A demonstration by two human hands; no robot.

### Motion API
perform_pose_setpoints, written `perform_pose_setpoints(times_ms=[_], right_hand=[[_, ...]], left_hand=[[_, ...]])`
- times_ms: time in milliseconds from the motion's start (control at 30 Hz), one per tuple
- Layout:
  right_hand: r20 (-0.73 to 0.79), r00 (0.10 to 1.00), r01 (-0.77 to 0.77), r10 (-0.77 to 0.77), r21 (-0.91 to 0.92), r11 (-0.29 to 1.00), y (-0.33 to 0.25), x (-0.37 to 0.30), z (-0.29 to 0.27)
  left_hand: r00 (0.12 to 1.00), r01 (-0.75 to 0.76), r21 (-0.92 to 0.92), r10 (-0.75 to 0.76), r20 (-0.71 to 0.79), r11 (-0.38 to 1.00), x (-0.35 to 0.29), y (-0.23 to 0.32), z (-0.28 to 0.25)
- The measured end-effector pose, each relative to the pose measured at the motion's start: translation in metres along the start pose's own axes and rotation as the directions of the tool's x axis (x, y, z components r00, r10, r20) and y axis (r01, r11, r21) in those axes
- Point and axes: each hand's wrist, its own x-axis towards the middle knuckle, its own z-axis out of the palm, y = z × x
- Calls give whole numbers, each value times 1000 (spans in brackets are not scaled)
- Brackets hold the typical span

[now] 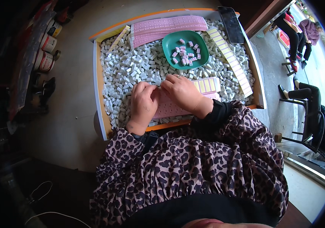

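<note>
Side by side over a shallow box (pixel 99 91) full of small white-grey blocks (pixel 132 62), my two hands meet at the fingertips. My left hand (pixel 144 103) is closed in a pinch, and so is my right hand (pixel 185 93); whatever lies between their fingers is hidden. Beneath them is a pink printed sheet (pixel 170 108). A white strip with yellow rectangles (pixel 207 86) sticks out past my right hand. Beyond it, a green tray (pixel 167 54) holds several small blocks with pink faces (pixel 183 54).
Pink sheets (pixel 170 27) lie along the box's far side. A long yellow-marked strip (pixel 231 60) runs down the right, near a dark phone (pixel 231 24) on the far right corner. Cans (pixel 47 43) stand at left. People sit outside at right, near a chair (pixel 314 127).
</note>
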Motion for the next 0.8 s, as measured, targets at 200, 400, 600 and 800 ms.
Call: perform_pose_setpoints(times_ms=[200, 400, 600, 800], right_hand=[[35, 990, 140, -137, -97, 985, 0, -13, -9], [0, 989, 151, -151, -46, 988, 2, -22, -12], [37, 991, 135, -132, -85, 987, -2, -21, -11], [31, 985, 164, -168, 96, 982, 1, -28, -21]], left_hand=[[1000, -21, 11, 21, 14, 1000, 3, -1, 6], [999, -32, 18, 31, 20, 999, 4, -1, 5], [1000, -12, 34, 11, 29, 999, 4, 0, 5], [999, -11, 33, 10, 40, 999, 4, 1, 3]])
